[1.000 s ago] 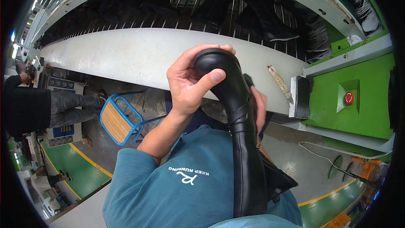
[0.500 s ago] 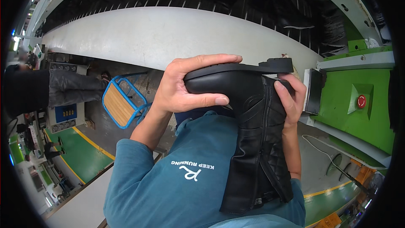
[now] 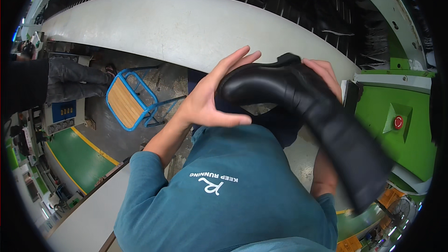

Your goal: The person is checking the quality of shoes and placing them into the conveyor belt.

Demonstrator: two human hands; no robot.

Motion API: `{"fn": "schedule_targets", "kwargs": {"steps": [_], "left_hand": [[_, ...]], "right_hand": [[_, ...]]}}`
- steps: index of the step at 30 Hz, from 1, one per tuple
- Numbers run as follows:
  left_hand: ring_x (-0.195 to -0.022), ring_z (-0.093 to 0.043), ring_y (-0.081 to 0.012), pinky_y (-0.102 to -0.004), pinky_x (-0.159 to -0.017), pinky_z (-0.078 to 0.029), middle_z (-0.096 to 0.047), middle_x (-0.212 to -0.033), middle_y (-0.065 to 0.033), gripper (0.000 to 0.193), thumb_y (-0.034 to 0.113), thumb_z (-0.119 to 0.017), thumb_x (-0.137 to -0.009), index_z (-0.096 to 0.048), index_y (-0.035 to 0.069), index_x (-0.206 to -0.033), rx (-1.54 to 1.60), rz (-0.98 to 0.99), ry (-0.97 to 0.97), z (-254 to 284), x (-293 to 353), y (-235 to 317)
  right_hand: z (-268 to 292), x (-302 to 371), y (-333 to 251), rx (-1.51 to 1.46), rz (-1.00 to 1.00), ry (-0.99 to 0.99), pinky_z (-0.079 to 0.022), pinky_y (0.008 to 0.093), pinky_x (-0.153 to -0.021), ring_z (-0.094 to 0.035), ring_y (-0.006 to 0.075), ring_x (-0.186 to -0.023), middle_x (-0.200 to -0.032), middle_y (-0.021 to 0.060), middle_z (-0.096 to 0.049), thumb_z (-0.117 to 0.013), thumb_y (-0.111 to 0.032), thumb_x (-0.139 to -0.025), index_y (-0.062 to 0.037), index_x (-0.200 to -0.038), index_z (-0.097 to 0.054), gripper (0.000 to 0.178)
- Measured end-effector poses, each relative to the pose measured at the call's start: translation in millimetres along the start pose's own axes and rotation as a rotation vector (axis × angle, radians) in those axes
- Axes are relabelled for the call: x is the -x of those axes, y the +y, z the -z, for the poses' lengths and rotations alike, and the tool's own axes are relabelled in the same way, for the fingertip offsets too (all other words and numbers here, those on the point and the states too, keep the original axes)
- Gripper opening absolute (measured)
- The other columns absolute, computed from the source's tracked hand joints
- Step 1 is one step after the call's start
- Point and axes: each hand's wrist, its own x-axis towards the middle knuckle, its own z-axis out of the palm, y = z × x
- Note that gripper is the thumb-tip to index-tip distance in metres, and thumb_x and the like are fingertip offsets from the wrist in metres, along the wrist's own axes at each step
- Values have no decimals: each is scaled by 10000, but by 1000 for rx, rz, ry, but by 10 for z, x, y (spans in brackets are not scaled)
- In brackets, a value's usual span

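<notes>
A black leather ankle-to-calf boot (image 3: 298,94) is held in the air in front of my body, lying on its side with the toe to the left and the shaft slanting down to the right. My right hand (image 3: 325,73) grips it by the heel; most of its palm and thumb are hidden behind the boot. Around the toe, my left hand (image 3: 205,102) is open, thumb and fingers spread apart, the toe tip close to its palm. The shaft's lower end is blurred by motion.
A long white worktop (image 3: 154,28) runs across the far side, with dark metal racks beyond. To the right stands a green machine (image 3: 373,112) with a red stop button (image 3: 397,122). A blue-framed stool (image 3: 125,105) is at left, near a person in grey trousers (image 3: 74,80).
The boot has turned, its shaft swinging right and its smooth side now facing up instead of the zip side. My left hand has loosened from the toe and its fingers have spread.
</notes>
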Motion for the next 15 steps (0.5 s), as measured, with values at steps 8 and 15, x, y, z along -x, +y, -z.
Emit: {"fn": "schedule_targets", "kwargs": {"steps": [8,15], "left_hand": [[-1389,-714,-392,-480,-1201,-555,-742,-1477,-226,791,152,-1032,-738,-734,16,-1458,-398,-204,75,-72,-17,-107],[-1327,-760,-352,-532,-1246,-515,-803,-1382,-191,753,186,-1042,-729,-762,-9,-1400,-539,-162,300,-83,53,-793]], "right_hand": [[-57,-167,268,-433,-546,-63,-517,279,-590,-661,70,-852,-1137,40,-724,-816,-293,-1063,15,-1383,-682,463],[-157,-314,-137,333,194,91,-556,439,-1015,-705,345,-1193,-1313,109,-754,-972,-294,-832,-79,-1278,-803,523]]}}
